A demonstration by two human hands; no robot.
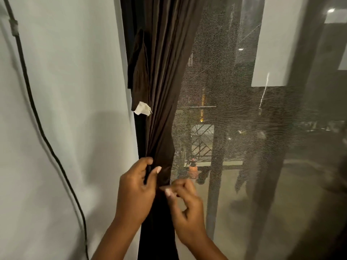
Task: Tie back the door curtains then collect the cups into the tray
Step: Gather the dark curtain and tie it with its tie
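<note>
The dark brown pleated fabric curtain (159, 91) hangs gathered into a narrow bunch along the left side of the doorway, between the pale grey wall (71, 91) and the fine dark mesh screen (234, 109). Its folds pinch tightest just above your hands, then fall straight down past your forearms to the bottom edge of the view.

Your left hand (135, 188) comes up from below with the wrist nearly straight, fingers curled round the left edge of the bunch and the thumb pressed across its front, so it grips the fabric. Your right hand (185, 203) sits just beside it, slightly lower and motion-blurred; its fingers are bent and its fingertips meet the right edge of the bunch, but you cannot tell whether they actually pinch the cloth.

A small white fabric tag (142, 108) sticks out from the curtain's left fold higher up. A thin black cable (37, 119) runs down the wall, well apart from the curtain. Beyond the screen lies a dim outdoor scene.
</note>
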